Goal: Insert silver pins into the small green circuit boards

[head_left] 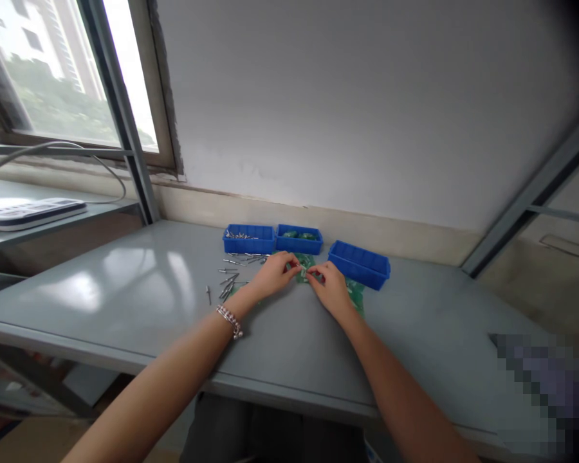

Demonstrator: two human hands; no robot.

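My left hand [276,273], with a beaded bracelet [229,320] on its wrist, is closed in a pinch at a green plastic bag [305,260]. My right hand [327,281] pinches at the same spot from the other side. Something small and pale lies between the two sets of fingertips, too small to name. Several metal rivet-like pins [228,283] lie left of my left hand. Another green bag [356,297] is beside my right wrist, and a bit of green plastic shows under my left forearm.
Along the wall stand a blue bin [249,244] with metal pins, a blue bin [299,244] with green bags, and a third blue bin [359,265] set at an angle. A white device [33,212] sits on the left shelf. Metal posts rise at both sides.
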